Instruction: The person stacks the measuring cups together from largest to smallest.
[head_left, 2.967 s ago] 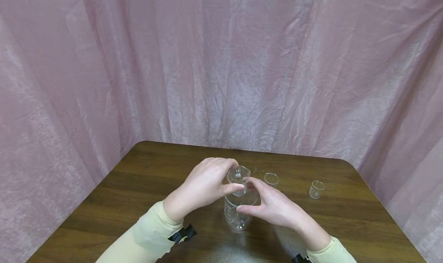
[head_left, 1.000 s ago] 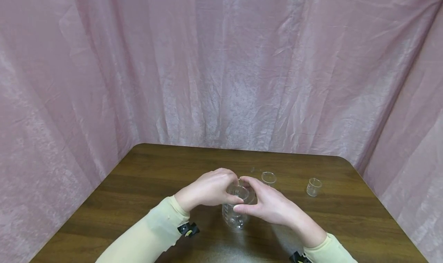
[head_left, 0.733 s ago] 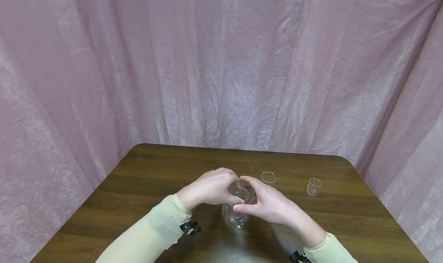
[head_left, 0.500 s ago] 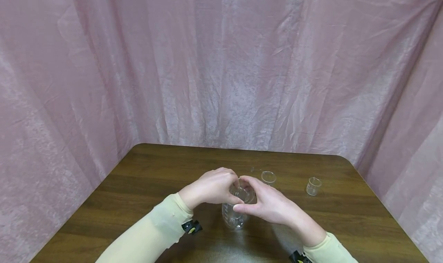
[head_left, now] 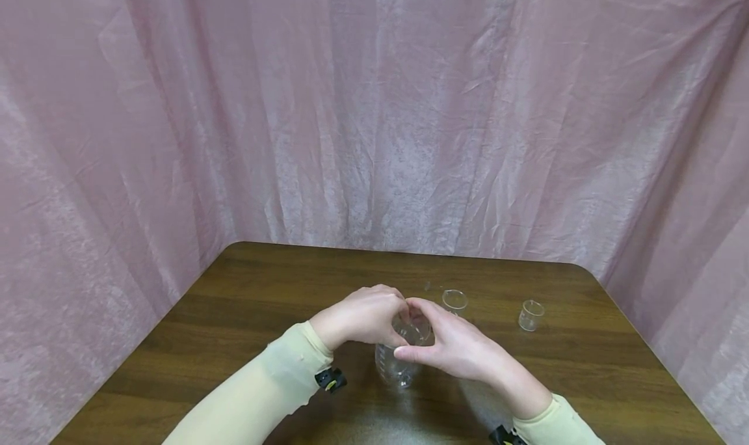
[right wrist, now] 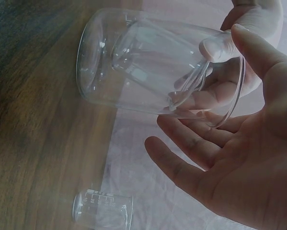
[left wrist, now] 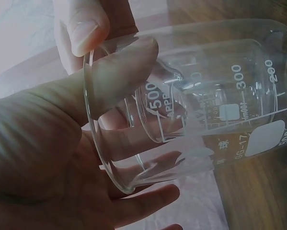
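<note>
A large clear glass beaker point(head_left: 398, 370) printed with 500ml stands upright on the table, tilted sideways only by the wrist cameras. Inside it sits a smaller beaker point(right wrist: 148, 62), whose rim lies well below the big rim. My left hand point(head_left: 368, 315) reaches in through the mouth, and its thumb and fingers pinch the smaller beaker near its rim. My right hand point(head_left: 462, 347) holds the large beaker near the top, thumb in front and fingers behind. In the head view both hands hide much of the glass.
A beaker point(head_left: 454, 299) stands just behind my right hand, partly covered by it. Farther right is a small graduated beaker point(head_left: 531, 315). Faint glass point(head_left: 428, 285) shows behind the hands. Pink curtains point(head_left: 374, 107) hang beyond the wooden table point(head_left: 281, 269).
My left hand has lowered the smaller beaker from above the large beaker's mouth down into it. It has since shifted slightly right. My right hand stays around the large beaker.
</note>
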`<state>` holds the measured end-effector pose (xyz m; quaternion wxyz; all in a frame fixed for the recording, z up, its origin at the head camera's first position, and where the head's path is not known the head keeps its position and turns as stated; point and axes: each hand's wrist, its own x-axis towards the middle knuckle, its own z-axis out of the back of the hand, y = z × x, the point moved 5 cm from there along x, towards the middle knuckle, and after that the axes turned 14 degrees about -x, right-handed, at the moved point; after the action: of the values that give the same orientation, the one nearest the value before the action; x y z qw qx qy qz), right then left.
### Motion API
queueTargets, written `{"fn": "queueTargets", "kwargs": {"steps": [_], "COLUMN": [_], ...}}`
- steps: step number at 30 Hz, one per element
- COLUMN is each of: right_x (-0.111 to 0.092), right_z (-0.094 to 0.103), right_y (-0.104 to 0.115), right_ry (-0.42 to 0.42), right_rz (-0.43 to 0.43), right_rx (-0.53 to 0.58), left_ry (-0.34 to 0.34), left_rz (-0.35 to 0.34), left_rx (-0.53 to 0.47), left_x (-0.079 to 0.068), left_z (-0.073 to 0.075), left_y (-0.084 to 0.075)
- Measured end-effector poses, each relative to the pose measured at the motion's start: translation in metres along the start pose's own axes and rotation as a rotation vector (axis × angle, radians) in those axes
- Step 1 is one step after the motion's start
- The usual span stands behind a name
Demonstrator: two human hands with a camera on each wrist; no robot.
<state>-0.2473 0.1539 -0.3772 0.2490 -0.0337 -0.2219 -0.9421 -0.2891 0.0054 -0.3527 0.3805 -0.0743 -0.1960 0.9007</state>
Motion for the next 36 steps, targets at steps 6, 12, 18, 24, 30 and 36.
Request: {"fn": "queueTargets", "kwargs": {"steps": [6,12,18,24,30,36], "right_x": [-0.0006,-0.0014,-0.0005,-0.0011,-0.0010,-0.0014], "right_z": [0.0015,0.0028,0.0011,0.0017,0.0027,0.0024], "right_y": [0.0011,0.0011,0.0001,0.0005,0.0022,0.0025], "right_ry": [-0.003,-0.009,-0.010,-0.008,-0.016,-0.010], "right_rz": [0.002,0.000,-0.004,-0.006,0.000,-0.006], "right_rx": [-0.007,-0.021,-0.016,-0.022,-0.028,-0.020], "left_ry": [0.024,0.046,0.048,0.065,0.078,0.095], "left_rz": [-0.009,-0.002,0.008,0.017,0.010,-0.002], "left_rx": [0.016,0.040,0.063,0.079,0.108,0.134], "left_x": [0.0036,0.0050,0.0050,0.0055,0.0071,0.0091], "left_z": [-0.0003,-0.0007,-0.0010,-0.0007,-0.0027,-0.0034], "left_y": [-0.0008,-0.0014,-0.0025,-0.0047,-0.0047,-0.0050]}}
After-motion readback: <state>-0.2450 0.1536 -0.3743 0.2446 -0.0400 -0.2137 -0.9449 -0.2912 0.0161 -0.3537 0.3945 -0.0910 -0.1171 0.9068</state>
